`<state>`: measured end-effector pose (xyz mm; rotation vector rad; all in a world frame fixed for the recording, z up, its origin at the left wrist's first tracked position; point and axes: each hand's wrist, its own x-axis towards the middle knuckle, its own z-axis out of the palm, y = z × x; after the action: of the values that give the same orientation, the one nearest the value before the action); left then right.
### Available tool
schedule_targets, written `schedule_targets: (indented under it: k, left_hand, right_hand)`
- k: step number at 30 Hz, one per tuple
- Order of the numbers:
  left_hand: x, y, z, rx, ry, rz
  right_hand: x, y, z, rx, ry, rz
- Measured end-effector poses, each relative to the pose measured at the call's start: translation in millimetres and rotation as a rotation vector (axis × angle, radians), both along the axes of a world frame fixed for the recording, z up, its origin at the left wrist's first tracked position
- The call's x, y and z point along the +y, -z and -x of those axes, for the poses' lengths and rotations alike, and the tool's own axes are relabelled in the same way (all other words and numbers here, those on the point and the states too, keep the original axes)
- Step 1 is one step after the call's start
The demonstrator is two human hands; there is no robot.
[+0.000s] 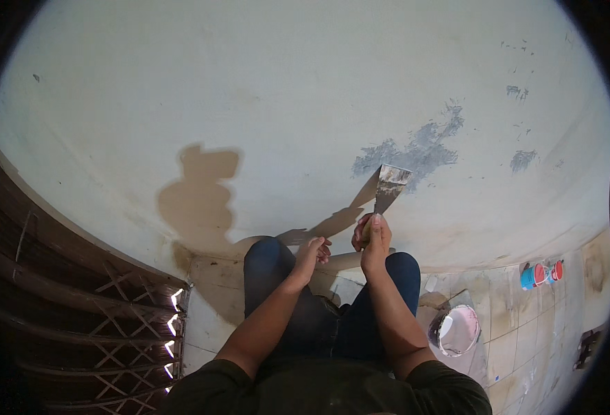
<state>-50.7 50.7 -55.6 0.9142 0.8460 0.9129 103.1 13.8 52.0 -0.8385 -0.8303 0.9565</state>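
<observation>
My right hand (372,237) is closed round the handle of a putty knife (390,185). Its flared, stained metal blade points up, with the broad edge at the lower part of a rough grey patch (422,149) on the pale wall (284,90). Whether the blade touches the wall I cannot tell. Over my knees, my left hand (312,256) is loosely curled, its fingers a little apart and nothing visible in them. Smaller grey scraped spots (523,160) mark the wall farther right.
A white bucket (459,330) with a pinkish inside stands on the tiled floor (505,353) at my right. Blue and red containers (540,274) sit farther right by the wall. A dark folding metal gate (104,318) runs along my left. My shadow falls on the wall.
</observation>
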Motion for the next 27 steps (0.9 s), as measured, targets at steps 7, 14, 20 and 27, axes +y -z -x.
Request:
schedule_targets:
  k: [7,14,20,27]
  left_hand:
    - [-2,4,1,0.020,0.003,0.018]
    - [1,15,-2,0.020,0.021,-0.021]
    - [0,8,-1,-0.020,0.042,-0.042]
    - [-4,15,-4,-0.062,0.025,0.054]
  right_hand:
    - [0,105,7,-0.053,0.059,0.028]
    - [-7,-38,21,-0.092,-0.049,0.004]
    - [-14,-24,10,-0.122,-0.072,0.066]
    - [-62,-4,22,0.244,-0.336,0.365]
